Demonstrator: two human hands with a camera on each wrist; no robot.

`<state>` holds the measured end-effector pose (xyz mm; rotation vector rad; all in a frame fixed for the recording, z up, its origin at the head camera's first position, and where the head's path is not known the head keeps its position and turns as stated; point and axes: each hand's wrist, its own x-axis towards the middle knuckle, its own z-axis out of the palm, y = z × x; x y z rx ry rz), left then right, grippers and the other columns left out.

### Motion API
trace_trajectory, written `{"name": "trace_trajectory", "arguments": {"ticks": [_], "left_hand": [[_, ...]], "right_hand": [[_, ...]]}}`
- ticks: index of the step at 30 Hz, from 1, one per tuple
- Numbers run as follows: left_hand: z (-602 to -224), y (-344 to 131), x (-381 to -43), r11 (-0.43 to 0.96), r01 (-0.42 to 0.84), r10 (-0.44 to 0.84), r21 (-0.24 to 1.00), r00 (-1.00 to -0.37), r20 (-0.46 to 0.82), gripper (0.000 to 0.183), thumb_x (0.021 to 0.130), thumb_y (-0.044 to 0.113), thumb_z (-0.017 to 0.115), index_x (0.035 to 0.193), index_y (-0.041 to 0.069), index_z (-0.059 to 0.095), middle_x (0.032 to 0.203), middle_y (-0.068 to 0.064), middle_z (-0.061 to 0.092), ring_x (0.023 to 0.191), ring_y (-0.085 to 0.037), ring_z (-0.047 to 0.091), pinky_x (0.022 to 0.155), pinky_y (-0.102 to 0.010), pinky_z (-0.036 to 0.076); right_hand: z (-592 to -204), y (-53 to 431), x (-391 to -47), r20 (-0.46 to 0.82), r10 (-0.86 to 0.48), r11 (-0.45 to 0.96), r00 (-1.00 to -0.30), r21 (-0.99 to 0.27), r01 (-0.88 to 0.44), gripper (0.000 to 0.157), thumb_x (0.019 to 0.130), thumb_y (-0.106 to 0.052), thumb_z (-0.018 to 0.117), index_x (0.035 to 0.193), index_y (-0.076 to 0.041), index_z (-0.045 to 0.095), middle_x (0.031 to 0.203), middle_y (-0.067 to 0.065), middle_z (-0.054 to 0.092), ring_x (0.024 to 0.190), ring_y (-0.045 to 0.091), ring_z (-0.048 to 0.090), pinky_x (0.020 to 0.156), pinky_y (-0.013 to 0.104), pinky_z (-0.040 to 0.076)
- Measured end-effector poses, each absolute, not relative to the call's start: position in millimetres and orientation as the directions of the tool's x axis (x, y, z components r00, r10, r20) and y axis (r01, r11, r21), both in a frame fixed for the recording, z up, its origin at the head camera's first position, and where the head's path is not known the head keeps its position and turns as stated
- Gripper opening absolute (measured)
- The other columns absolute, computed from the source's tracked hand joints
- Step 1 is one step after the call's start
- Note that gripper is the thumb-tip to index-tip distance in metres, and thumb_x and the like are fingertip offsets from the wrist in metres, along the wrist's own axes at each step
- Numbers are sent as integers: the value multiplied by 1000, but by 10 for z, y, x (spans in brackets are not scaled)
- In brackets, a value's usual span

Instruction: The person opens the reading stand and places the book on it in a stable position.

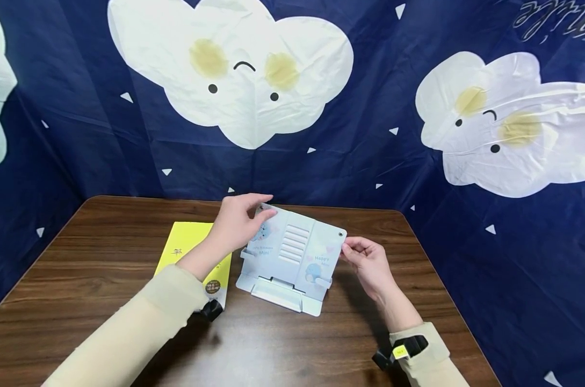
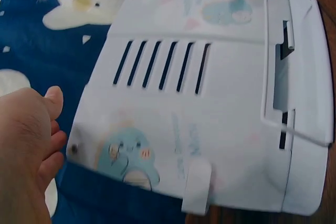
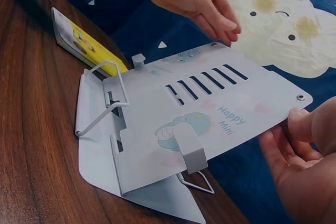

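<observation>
A pale blue book stand (image 1: 284,269) with cartoon prints, a slotted middle and two side clips stands tilted on the table. Its back panel is raised from the base plate (image 3: 94,166), and a wire bracket (image 3: 123,80) runs along the lower front. My right hand (image 1: 369,263) pinches the panel's right edge near the top corner, thumb above and fingers beneath. At the upper left corner my left hand (image 1: 239,217) is held with thumb and fingers apart; in the left wrist view a gap shows between this hand (image 2: 26,140) and the panel.
A yellow book (image 1: 188,242) lies on the brown wooden table (image 1: 253,355) left of the stand, partly hidden under my left forearm. Behind the table's far edge hangs a dark blue cloth (image 1: 128,145) with white clouds.
</observation>
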<state>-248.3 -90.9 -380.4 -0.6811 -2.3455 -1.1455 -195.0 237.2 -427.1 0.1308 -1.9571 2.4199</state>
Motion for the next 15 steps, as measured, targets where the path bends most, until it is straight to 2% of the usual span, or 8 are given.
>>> {"name": "trace_trajectory", "arguments": {"ticks": [3, 5, 11, 15], "left_hand": [[-3775, -798, -2446, 562, 639, 302, 526, -750, 589, 43, 98, 32, 80, 132, 7, 75, 128, -8, 75, 106, -28, 74, 91, -42, 60], [-3762, -728, -2425, 578, 653, 334, 489, -736, 589, 47, 98, 37, 79, 133, 6, 74, 132, -9, 73, 123, -27, 68, 102, -44, 56], [-3745, -518, -2374, 666, 641, 372, 381, -728, 575, 59, 98, 49, 74, 133, 1, 72, 135, -15, 70, 128, -31, 66, 105, -46, 53], [-3736, -390, -2355, 747, 597, 397, 294, -754, 523, 67, 100, 59, 67, 135, 2, 72, 139, -15, 67, 133, -30, 62, 107, -51, 52]], "right_hand": [[-4268, 2366, -1954, 82, -38, -218, -996, -973, -72, 13, 100, 9, 65, 102, 0, 74, 93, 7, 75, 83, 17, 72, 82, 32, 62], [-4269, 2363, -1957, 80, -47, -228, -996, -971, -67, 16, 101, 9, 64, 101, -3, 74, 93, 6, 76, 83, 16, 73, 83, 32, 62], [-4290, 2376, -1960, 75, -84, -269, -994, -962, -50, 20, 103, 6, 63, 99, -9, 74, 93, 4, 78, 84, 12, 72, 82, 31, 62], [-4303, 2370, -1959, 97, -102, -309, -990, -949, -61, 20, 104, 8, 60, 99, -7, 71, 93, 5, 78, 85, 12, 73, 80, 29, 62]]}}
